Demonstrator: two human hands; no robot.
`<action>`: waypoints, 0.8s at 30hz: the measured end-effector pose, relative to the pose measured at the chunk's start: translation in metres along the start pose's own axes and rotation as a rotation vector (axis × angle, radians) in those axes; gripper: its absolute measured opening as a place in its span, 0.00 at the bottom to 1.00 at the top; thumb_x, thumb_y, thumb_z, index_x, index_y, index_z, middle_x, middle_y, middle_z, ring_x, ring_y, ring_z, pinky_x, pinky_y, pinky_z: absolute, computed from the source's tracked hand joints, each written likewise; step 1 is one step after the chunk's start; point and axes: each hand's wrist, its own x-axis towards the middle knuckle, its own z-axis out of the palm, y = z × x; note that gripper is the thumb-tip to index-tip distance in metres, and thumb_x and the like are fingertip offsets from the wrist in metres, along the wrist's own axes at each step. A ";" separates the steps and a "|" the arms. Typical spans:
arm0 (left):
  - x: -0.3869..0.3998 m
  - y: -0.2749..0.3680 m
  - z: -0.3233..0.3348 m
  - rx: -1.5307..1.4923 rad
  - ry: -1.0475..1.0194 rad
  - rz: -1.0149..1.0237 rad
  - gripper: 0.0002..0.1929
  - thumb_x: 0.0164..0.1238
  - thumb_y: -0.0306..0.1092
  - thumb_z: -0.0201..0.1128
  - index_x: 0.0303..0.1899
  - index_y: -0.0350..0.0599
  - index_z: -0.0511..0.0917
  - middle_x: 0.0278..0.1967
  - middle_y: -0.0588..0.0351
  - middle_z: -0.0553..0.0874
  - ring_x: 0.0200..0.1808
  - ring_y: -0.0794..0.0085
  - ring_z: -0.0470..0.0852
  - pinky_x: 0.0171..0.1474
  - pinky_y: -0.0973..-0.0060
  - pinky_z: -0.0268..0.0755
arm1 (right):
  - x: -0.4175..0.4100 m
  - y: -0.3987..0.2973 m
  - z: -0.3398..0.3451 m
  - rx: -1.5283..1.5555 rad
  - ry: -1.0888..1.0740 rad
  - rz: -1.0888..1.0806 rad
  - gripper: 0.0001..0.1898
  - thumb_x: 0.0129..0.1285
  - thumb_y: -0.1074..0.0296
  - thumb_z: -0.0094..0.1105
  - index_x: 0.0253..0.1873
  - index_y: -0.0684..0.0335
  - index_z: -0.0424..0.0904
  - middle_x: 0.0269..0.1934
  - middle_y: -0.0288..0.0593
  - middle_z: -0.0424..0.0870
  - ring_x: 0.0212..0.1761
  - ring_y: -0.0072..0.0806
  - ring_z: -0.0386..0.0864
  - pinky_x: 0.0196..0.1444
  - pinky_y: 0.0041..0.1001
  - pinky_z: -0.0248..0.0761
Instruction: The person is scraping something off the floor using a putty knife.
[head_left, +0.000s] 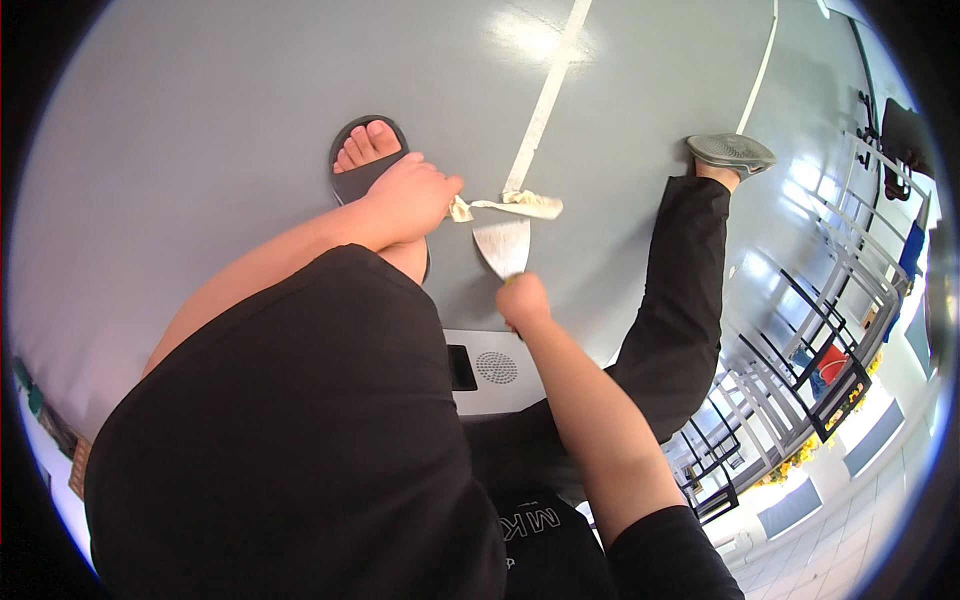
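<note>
My right hand (523, 301) grips the handle of a putty knife (504, 246), its wide, scuffed metal blade pointing away from me over the grey floor (247, 112). Just beyond the blade lies a crumpled, peeled-up piece of cream tape (534, 204). A thin twist of it runs left to my left hand (417, 193), whose fingers are closed at its end, beside my left foot. From the crumpled piece, a flat line of white tape (551, 97) stretches away on the floor. Part of the knife's handle is hidden in my fist.
My sandalled left foot (367, 150) and my outstretched right leg (679, 292) flank the work spot. Beneath me is a white box (529, 375) with a round perforated grille. Metal-framed tables and chairs (825, 285) stand to the right. Another floor line (759, 75) runs near my right shoe.
</note>
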 end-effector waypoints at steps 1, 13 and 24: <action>-0.001 0.000 0.000 0.007 -0.004 -0.007 0.04 0.67 0.33 0.60 0.39 0.46 0.79 0.26 0.55 0.85 0.36 0.60 0.85 0.47 0.62 0.67 | -0.011 0.005 0.006 -0.005 -0.034 0.078 0.11 0.65 0.73 0.53 0.41 0.72 0.86 0.31 0.55 0.88 0.25 0.44 0.87 0.25 0.44 0.78; 0.001 0.000 0.001 0.021 0.009 -0.018 0.05 0.67 0.33 0.60 0.39 0.46 0.80 0.27 0.55 0.85 0.36 0.59 0.85 0.47 0.62 0.67 | 0.024 -0.014 -0.010 -0.008 0.089 0.007 0.10 0.61 0.74 0.56 0.41 0.72 0.85 0.31 0.61 0.88 0.27 0.46 0.88 0.30 0.41 0.80; -0.001 -0.001 0.002 0.032 0.019 -0.007 0.05 0.66 0.33 0.61 0.39 0.47 0.80 0.27 0.55 0.85 0.38 0.60 0.85 0.48 0.63 0.67 | 0.040 -0.041 -0.018 0.355 -0.086 0.089 0.10 0.63 0.73 0.56 0.32 0.76 0.81 0.23 0.56 0.85 0.19 0.43 0.84 0.22 0.42 0.78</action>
